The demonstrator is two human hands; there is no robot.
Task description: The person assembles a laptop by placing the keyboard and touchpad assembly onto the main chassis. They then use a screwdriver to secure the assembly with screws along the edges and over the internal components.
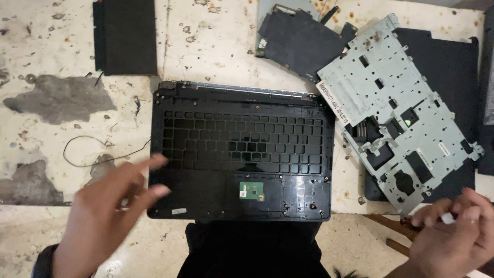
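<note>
I see a stained white bench (216, 46) carrying everything. Biggest item on it: a black laptop shell (241, 154), inner side up, empty key grid facing me, centred at the near edge. A small green circuit board (251, 190) sits in its near half, right of middle. To the right, a grey metal plate (396, 110) lies tilted over a black cover (447, 67), its near corner hanging past the bench edge. Far middle: a dark plastic part (301, 41), just beside the plate's far end. Far left: a black flat panel (125, 36), well apart from the shell. A thin loose wire (82, 149) curls on the bench left of the shell.

My left hand (105, 216) is open, fingers spread and blurred, fingertips over the shell's near-left corner, holding nothing. My right hand (455, 237) is near right, off the bench edge, fingers curled around something small and pale (448, 218); can't tell what it is.
</note>
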